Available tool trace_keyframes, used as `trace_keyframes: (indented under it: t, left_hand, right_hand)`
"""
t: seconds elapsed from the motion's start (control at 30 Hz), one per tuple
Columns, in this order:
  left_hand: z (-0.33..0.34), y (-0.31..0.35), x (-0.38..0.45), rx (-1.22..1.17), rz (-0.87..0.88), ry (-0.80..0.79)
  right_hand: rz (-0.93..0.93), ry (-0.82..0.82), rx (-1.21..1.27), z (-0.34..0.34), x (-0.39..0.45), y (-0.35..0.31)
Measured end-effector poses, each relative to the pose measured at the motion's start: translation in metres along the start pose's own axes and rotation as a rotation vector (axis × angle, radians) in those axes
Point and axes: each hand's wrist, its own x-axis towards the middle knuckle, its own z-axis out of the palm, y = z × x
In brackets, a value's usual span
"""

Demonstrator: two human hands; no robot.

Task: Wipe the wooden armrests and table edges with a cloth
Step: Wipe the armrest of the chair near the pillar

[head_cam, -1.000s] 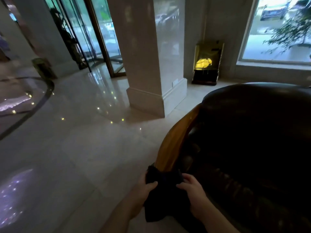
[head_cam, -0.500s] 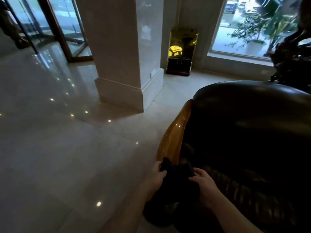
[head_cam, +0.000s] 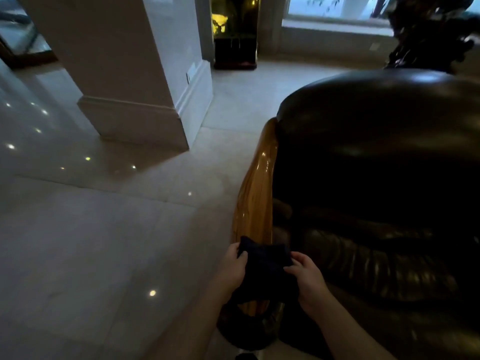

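Counts: two hands, one cloth, one wooden armrest, one dark leather armchair, one pillar and one lit cabinet are seen.
Left hand: placed in the lower centre of the frame; the fingers are curled and the left edge of the cloth is pinched between thumb and fingers.
Right hand: placed just right of the left hand; the fingers are bent and closed on the right edge of the cloth.
Cloth: dark, bunched between the two hands and draped across the near end of the armrest, which is touched by it.
Wooden armrest: glossy and amber; its long axis runs from the lower centre of the frame up toward the centre, narrowing at the far end.
Armchair: the right half of the frame is filled by it, and the armrest lies along its left side.
Pillar: set on the pale floor in the upper left.
Cabinet: found at the upper centre, beyond the pillar.
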Motion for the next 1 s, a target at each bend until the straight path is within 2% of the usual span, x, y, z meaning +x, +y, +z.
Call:
trace_keyframes:
  t: [0.13, 0.33, 0.47, 0.57, 0.63, 0.7, 0.83, 0.93, 1.0]
  left_hand:
    - [0.000, -0.015, 0.058, 0.005, -0.042, 0.025]
    - [0.006, -0.050, 0.140, 0.070, 0.018, 0.230]
    - [-0.001, -0.045, 0.173, 0.149, 0.224, 0.370]
    - [0.000, -0.036, 0.191, 0.091, 0.374, 0.402]
    - [0.002, -0.033, 0.197, 0.083, 0.466, 0.423]
    - [0.004, -0.033, 0.201, 0.081, 0.482, 0.426]
    - [0.009, -0.038, 0.208, 0.267, 0.438, 0.443]
    - [0.010, -0.032, 0.209, 0.471, 0.562, 0.537]
    - [0.011, -0.026, 0.212, 0.619, 0.677, 0.532]
  right_hand:
    - [0.058, -0.023, 0.014, 0.014, 0.061, -0.005]
    - [-0.096, -0.022, -0.068, 0.037, 0.146, 0.000]
    - [-0.347, 0.051, -0.168, 0.051, 0.179, -0.003]
    - [-0.520, 0.116, -0.158, 0.058, 0.192, -0.004]
    - [-0.573, 0.146, -0.090, 0.058, 0.195, 0.002]
    - [-0.584, 0.170, -0.078, 0.057, 0.194, 0.009]
    - [-0.606, 0.330, -0.373, 0.062, 0.193, 0.015]
    - [-0.703, 0.492, -0.504, 0.066, 0.195, 0.011]
    - [-0.793, 0.585, -0.601, 0.072, 0.197, 0.007]
